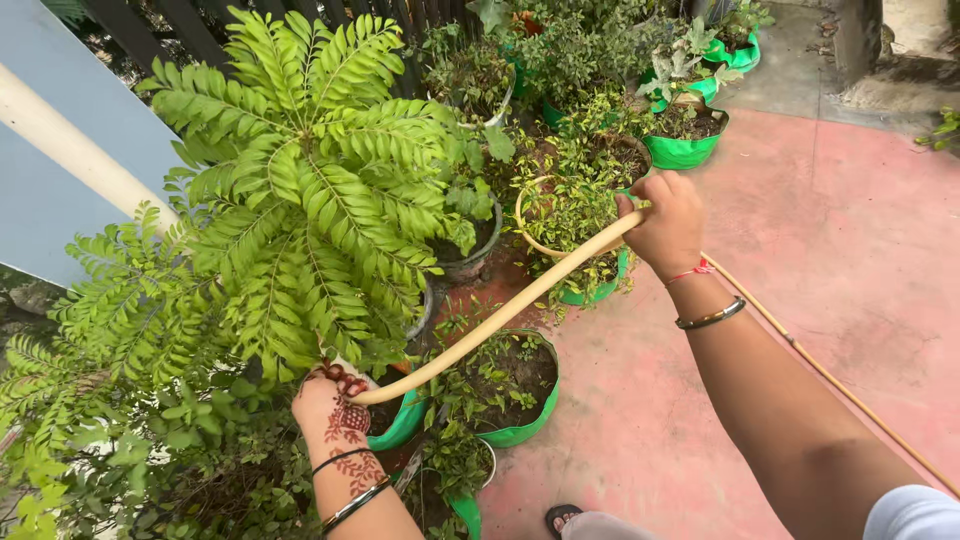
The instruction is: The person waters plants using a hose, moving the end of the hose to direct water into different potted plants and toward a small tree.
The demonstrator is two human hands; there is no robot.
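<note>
My left hand (332, 405), marked with dark red patterns, grips the end of a tan hose (500, 315) low among the leaves of a big feathery green plant (300, 200). The hose arcs up and right to my right hand (668, 222), which is closed around it above a leafy pot (590, 293). Past that hand the hose runs down to the right across the floor. Bangles circle both wrists. Leaves hide the hose's tip.
Several green grow bags with small plants stand in a row: one under the hose (525, 430), others at the back (684, 152). A reddish floor (820, 260) spreads to the right. A pale blue wall with a white pipe (70, 150) is at left.
</note>
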